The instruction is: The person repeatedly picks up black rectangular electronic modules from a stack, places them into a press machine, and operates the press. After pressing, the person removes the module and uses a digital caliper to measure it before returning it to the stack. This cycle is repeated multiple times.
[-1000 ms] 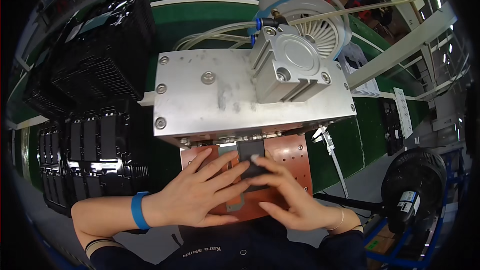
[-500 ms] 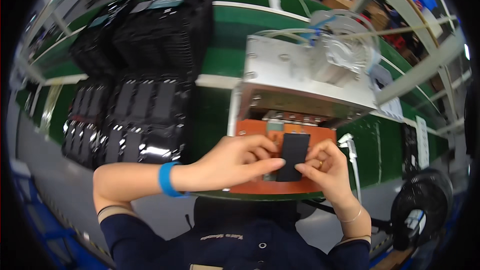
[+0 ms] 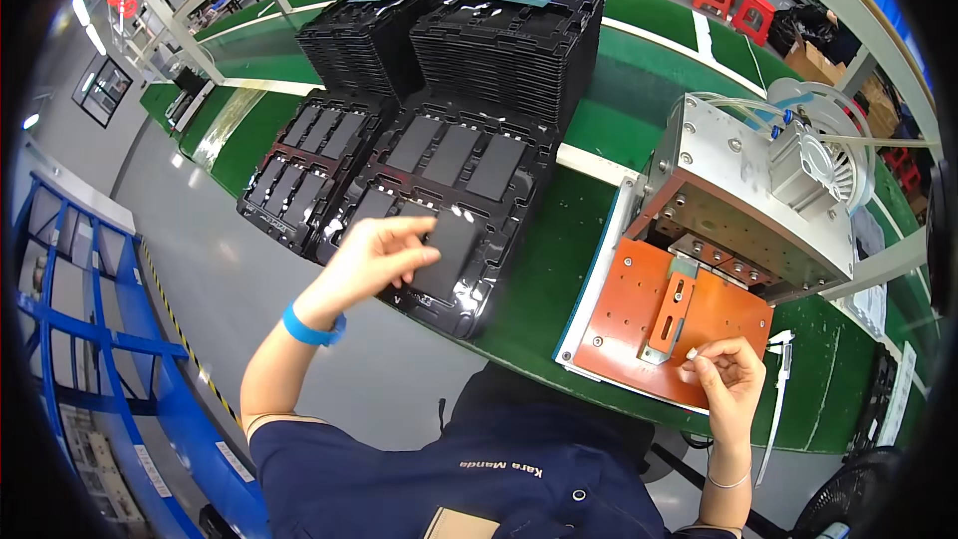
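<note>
Slab: the black slab [image 3: 455,252] is seated in the lower row of the black tray [image 3: 439,315], at the right, near mid-frame; it lies flat or nearly so.
Left hand: the left hand [image 3: 377,258] is placed at the slab's left edge, thumb and index parted by a gap; no grip around the slab is seen, and contact cannot be confirmed.
Right hand: the right hand [image 3: 734,379] is held at the near right edge of the orange plate [image 3: 621,329], lower right, thumb and fingertips close together; whether they are closed on the white spot [image 3: 692,353], or whether that is a fingertip cover, cannot be told.
Slab handling: judged light, fairly stiff and smooth; dents, bending and damage at the ends should be guarded against.
Slab hold: best taken by both long edges, level, with the ends left unpressed.
Tray edges: the slab is bordered by raised pocket walls, so a straight lift is advised; the stack [image 3: 509,50] rises behind, upper centre.
Room: a strip of green bench [image 3: 554,240] separates tray and plate at centre.
Plate edges: the slotted bar [image 3: 673,309] stands on the plate; the press [image 3: 738,175] is set behind, and the caliper [image 3: 778,389] just beside, at right.
</note>
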Demonstrator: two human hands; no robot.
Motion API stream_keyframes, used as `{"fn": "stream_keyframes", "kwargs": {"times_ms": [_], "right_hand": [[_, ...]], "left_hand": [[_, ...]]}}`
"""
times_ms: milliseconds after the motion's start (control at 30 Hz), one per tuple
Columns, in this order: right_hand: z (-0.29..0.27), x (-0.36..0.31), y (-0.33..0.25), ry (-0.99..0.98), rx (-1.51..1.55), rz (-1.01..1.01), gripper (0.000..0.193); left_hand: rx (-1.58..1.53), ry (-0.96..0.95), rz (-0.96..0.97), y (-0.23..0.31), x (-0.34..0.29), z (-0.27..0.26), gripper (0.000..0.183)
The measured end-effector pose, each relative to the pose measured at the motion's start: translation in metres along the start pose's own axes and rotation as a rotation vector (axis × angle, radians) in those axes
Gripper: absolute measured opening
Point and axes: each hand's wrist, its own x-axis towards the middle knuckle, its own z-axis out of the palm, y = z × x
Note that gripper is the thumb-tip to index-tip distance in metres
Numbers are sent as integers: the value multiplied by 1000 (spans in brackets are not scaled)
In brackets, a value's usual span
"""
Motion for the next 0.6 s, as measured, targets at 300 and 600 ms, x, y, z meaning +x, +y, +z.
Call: {"fn": "stream_keyframes", "kwargs": {"times_ms": [300,600], "right_hand": [[-5,1,8,-56,-18,-82,7],[-3,1,7,-61,-52,-80,7]], "left_hand": [[965,574,9,-31,7,-52,42],[-162,388,-17,-51,3,-86,43]]}}
